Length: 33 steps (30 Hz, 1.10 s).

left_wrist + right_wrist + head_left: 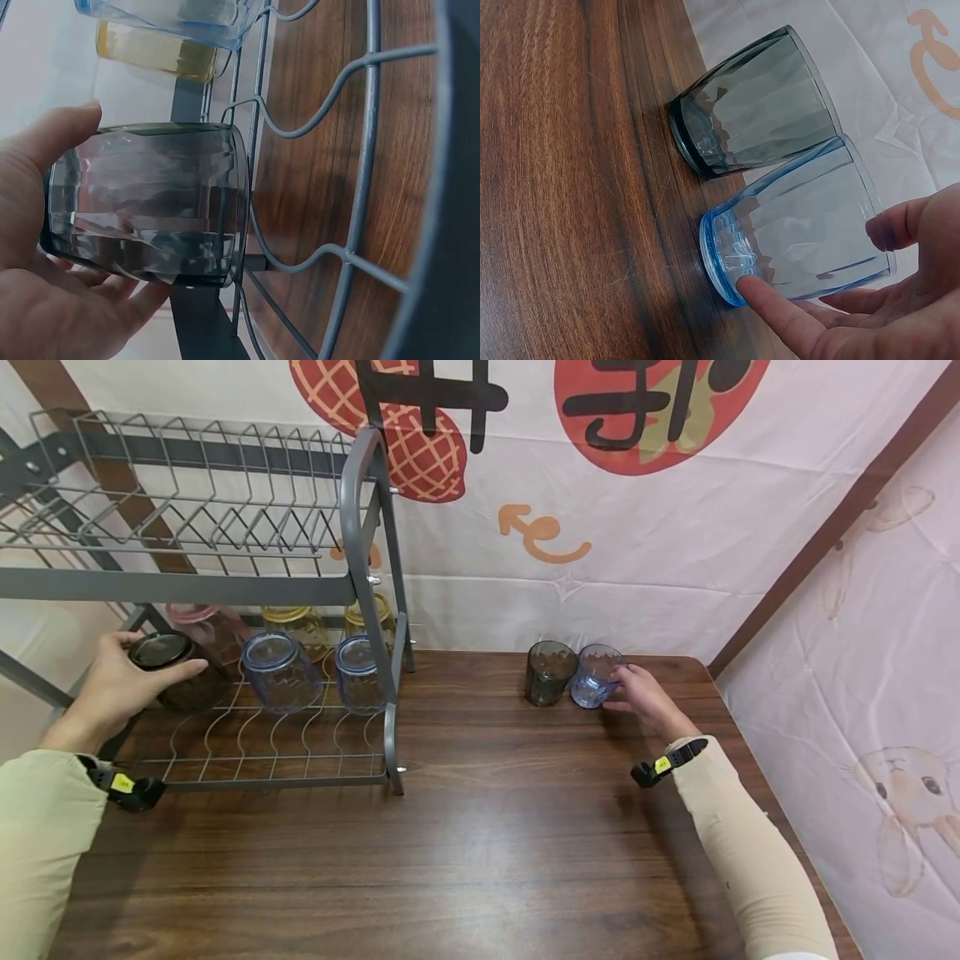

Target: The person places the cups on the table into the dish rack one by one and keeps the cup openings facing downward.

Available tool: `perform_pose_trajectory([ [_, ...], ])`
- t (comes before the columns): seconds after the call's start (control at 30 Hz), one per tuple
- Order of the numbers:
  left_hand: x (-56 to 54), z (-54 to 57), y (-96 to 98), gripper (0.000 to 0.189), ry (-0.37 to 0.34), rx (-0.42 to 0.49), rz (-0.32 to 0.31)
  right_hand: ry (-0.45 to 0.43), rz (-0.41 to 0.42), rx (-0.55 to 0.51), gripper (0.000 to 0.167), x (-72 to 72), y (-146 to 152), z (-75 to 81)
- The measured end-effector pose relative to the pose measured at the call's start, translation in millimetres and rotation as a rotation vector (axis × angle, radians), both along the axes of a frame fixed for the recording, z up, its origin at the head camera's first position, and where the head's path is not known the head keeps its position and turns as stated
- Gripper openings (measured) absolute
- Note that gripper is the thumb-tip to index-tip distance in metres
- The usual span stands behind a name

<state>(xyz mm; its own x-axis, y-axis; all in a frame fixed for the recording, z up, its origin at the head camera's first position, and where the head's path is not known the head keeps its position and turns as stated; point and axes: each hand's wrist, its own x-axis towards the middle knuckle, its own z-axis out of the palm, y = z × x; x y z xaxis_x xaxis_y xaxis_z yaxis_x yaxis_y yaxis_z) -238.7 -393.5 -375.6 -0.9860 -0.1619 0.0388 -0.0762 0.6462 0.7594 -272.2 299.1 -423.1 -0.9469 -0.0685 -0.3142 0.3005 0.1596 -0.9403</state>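
My left hand point(112, 693) grips a dark grey glass point(150, 199) by its sides near the base. The glass stands upside down at the left end of the rack's lower tier, its rim right at the wires. On the table at the back right, a clear blue glass point(802, 225) stands upright. My right hand point(647, 697) holds it from the right, thumb at the rim and one finger low on its side. Close against the blue glass on its left is an upright dark grey glass point(551, 672).
A grey metal dish rack point(300, 587) stands at the left. Its lower tier also bears two upturned blue glasses point(279, 672), two yellow glasses point(296, 625) and a pink glass point(210, 631) behind. The brown wooden table point(480, 843) meets a printed cloth wall point(480, 610).
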Motion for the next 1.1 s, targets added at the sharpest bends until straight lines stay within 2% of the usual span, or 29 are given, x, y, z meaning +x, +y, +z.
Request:
perform_pose_trajectory([
  [0.13,0.3,-0.3,-0.2,0.091,-0.001,-0.033,0.021,0.000,0.001,0.004,0.049,-1.1,-1.6,-0.7],
  [0.3,0.2,-0.8,0.1,0.093,0.015,-0.048,0.042,-0.023,-0.004,-0.019,0.054,-2.8,-5.6,-0.7],
  [0.47,2.6,0.0,3.7,0.091,0.034,-0.047,0.060,-0.057,-0.040,-0.049,0.053,-4.0,-7.2,-2.0],
  [0.6,4.3,1.4,5.3,0.089,0.041,-0.043,0.051,-0.081,-0.063,-0.068,0.052,-4.3,-7.0,-3.1],
  [0.93,5.8,3.6,5.2,0.096,0.044,-0.052,0.015,-0.079,-0.059,-0.110,0.053,-4.6,-5.9,-4.4],
  [1.1,5.4,5.0,6.8,0.094,0.042,-0.032,0.045,-0.084,-0.069,-0.108,0.054,-4.5,-6.1,-4.2],
])
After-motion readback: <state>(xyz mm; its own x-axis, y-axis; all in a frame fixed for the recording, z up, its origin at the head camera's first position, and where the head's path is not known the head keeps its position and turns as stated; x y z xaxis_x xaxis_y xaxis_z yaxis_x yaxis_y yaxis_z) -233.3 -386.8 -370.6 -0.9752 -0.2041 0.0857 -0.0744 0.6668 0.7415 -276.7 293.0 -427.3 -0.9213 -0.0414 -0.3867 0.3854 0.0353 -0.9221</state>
